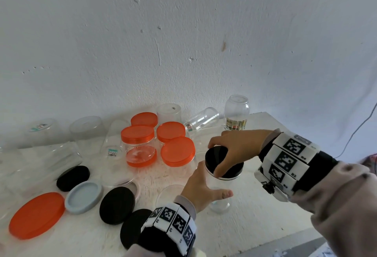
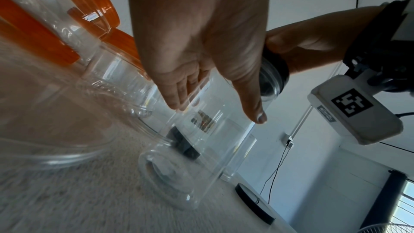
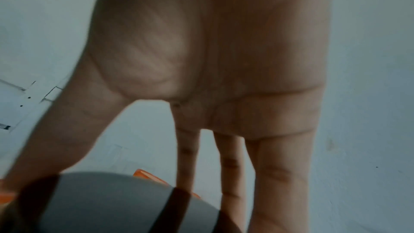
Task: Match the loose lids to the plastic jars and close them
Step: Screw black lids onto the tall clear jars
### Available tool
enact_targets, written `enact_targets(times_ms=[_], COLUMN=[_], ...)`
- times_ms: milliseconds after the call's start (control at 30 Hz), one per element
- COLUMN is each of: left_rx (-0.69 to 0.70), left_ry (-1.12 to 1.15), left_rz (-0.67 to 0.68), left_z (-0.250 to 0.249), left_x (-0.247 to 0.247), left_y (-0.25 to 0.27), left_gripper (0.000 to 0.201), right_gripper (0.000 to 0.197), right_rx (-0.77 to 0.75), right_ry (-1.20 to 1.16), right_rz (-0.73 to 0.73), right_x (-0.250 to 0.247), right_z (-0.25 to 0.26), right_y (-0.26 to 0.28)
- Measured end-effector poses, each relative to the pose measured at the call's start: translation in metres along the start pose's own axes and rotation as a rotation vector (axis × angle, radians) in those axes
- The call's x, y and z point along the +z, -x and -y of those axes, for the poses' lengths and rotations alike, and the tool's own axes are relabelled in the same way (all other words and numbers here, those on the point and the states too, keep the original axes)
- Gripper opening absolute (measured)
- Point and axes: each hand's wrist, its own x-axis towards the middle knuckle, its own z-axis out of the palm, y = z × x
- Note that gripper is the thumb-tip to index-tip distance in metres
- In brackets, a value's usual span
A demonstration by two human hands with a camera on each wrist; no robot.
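A tall clear plastic jar (image 1: 221, 199) stands upright on the white table, near its front right. My left hand (image 1: 202, 187) holds its body, thumb in front and fingers behind; the left wrist view shows the left hand (image 2: 215, 109) wrapped round the clear jar (image 2: 212, 148). A black lid (image 1: 222, 162) sits on the jar's mouth. My right hand (image 1: 230, 150) grips that lid from above, thumb and fingers spread round the rim. In the right wrist view the right hand (image 3: 112, 192) reaches down over the black lid (image 3: 112, 205). The lid's seating is hidden.
Left of the jar lie three loose black lids (image 1: 117, 204), a grey lid (image 1: 83, 196) and a big orange lid (image 1: 36, 215). Orange-lidded jars (image 1: 138, 134) cluster mid-table. Several clear jars stand upturned along the wall, one lying on its side (image 1: 202, 121). The table edge (image 1: 285, 238) runs close on the right.
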Motion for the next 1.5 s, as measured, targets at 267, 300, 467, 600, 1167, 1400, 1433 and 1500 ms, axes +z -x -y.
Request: enact_targets(times_ms=[267, 300, 467, 600, 1167, 1400, 1433, 1500], left_rx=[0.014, 0.014, 0.022, 0.023, 0.015, 0.019, 0.017, 0.017], left_ry=[-0.003, -0.001, 0.006, 0.004, 0.019, 0.0, 0.001, -0.002], left_rz=[0.007, 0.004, -0.008, -0.001, -0.006, -0.018, -0.022, -0.025], left_z=[0.0, 0.0, 0.0, -0.001, 0.0, 0.0, 0.0, 0.0], left_x=[0.0, 0.0, 0.0, -0.001, 0.0, 0.001, 0.001, 0.001], left_y=[0.001, 0.001, 0.002, 0.002, 0.003, 0.003, 0.003, 0.003], left_gripper=[0.089, 0.088, 0.086, 0.086, 0.086, 0.084, 0.083, 0.083], right_gripper=[0.093, 0.089, 0.072, 0.075, 0.077, 0.074, 0.073, 0.073], right_rx=[0.005, -0.023, -0.05, 0.024, -0.066, -0.097, -0.1, -0.103], right_ry=[-0.033, -0.028, -0.021, 0.005, 0.028, 0.012, 0.012, 0.024], right_rz=[0.001, 0.016, -0.015, -0.074, -0.047, -0.149, -0.164, -0.19], right_x=[0.004, 0.002, 0.001, 0.007, 0.004, 0.012, 0.013, 0.015], right_z=[-0.002, -0.001, -0.001, 0.0, 0.001, -0.003, -0.003, -0.002], right_y=[0.001, 0.002, -0.001, -0.005, -0.003, -0.001, -0.001, -0.001])
